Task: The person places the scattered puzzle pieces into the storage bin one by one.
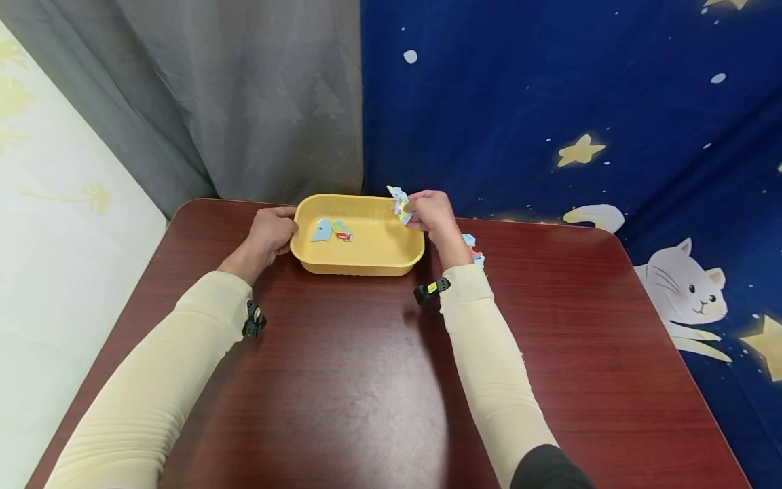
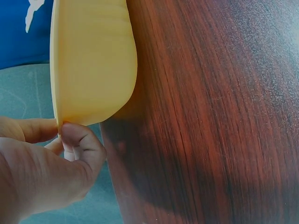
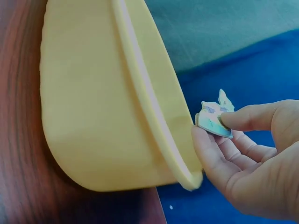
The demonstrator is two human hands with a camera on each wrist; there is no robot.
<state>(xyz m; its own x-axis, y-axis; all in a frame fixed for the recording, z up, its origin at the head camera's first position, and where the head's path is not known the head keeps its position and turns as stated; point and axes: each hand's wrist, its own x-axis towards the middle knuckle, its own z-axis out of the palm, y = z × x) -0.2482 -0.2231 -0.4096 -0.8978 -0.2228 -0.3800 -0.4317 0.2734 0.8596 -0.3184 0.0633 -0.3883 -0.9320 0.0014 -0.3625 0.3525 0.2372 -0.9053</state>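
A yellow plastic basin sits toward the far edge of the table. My left hand pinches its left rim between thumb and fingers, also plain in the left wrist view. Over the basin's right rim, my right hand holds light-blue printed puzzle pieces between thumb and fingertips; whether there are two or more I cannot tell. Inside the basin lie a pale blue puzzle piece and, touching or close beside it, a green and red puzzle piece.
More printed puzzle pieces lie on the brown wooden table, partly hidden by my right wrist. Behind the table hang a grey curtain and a blue curtain with stars. A pale wall covering stands on the left.
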